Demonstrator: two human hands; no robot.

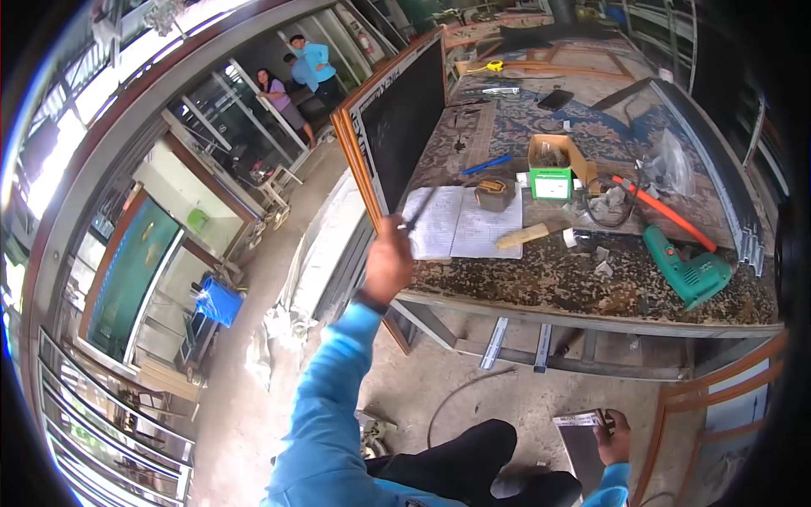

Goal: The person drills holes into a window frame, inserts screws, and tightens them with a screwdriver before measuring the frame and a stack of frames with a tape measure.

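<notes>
My left hand (389,262), raised at the table's near left corner, is closed around a slim dark tool (422,208) that points over an open notebook (432,226). It overlaps the near wooden edge of a framed black panel (405,110), which stands along the table's left side. Low at the right, my right hand (614,439) grips a dark board (583,452) with a pale printed strip along its top edge. The fingers bend over that edge, beside my knees. Part of the board's lower end is out of sight.
On the worktable (541,287) lie a tape measure (493,194), a green box (552,183), a green power tool (688,266), a red bar (667,214) and a phone (555,100). Wooden frames (676,414) stand at right. People (314,66) are by a far doorway.
</notes>
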